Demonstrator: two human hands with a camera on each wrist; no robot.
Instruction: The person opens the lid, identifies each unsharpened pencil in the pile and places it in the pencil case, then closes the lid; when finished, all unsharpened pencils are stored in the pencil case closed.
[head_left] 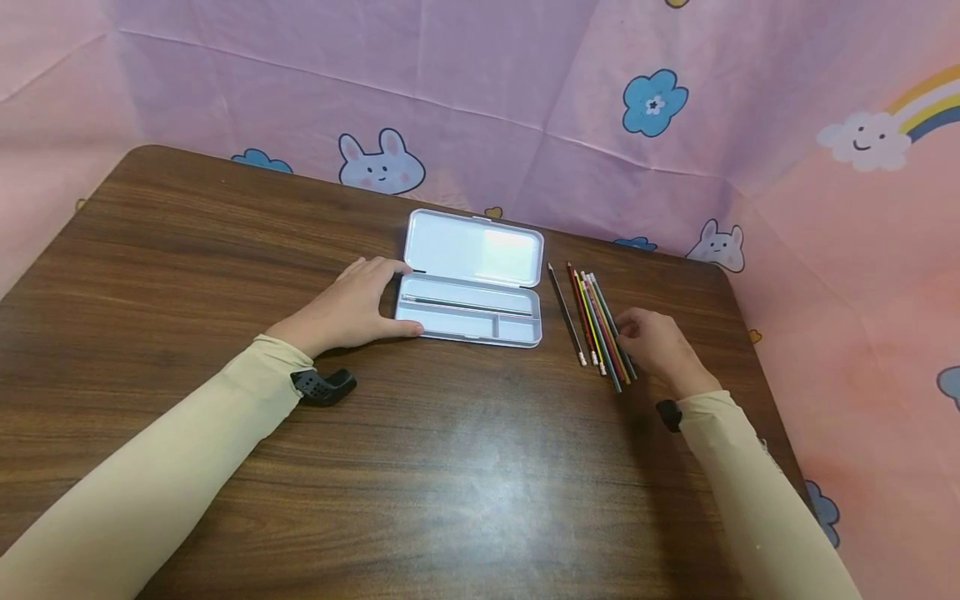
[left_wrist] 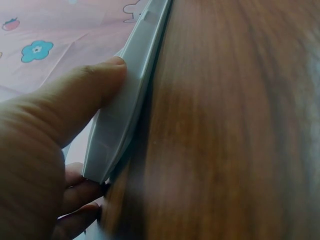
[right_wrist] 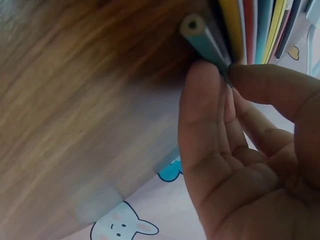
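A white pencil case (head_left: 447, 242) lies with its lid laid back, and one dark pencil (head_left: 468, 307) rests in its long rear compartment. My left hand (head_left: 351, 305) holds the case at its left end. In the left wrist view its thumb (left_wrist: 102, 80) presses the front wall while other fingers reach round the end. To the right, several coloured pencils (head_left: 592, 321) lie side by side on the table. At the right side of that row, my right hand (head_left: 660, 346) pinches a teal pencil (right_wrist: 204, 42) between thumb and index finger.
One dark pencil (head_left: 566, 312) lies slightly apart, between the case and the row. The brown wooden table (head_left: 337, 492) ends at a patterned cloth backdrop (head_left: 480, 75) behind and another cloth side at right. Black bands circle both wrists.
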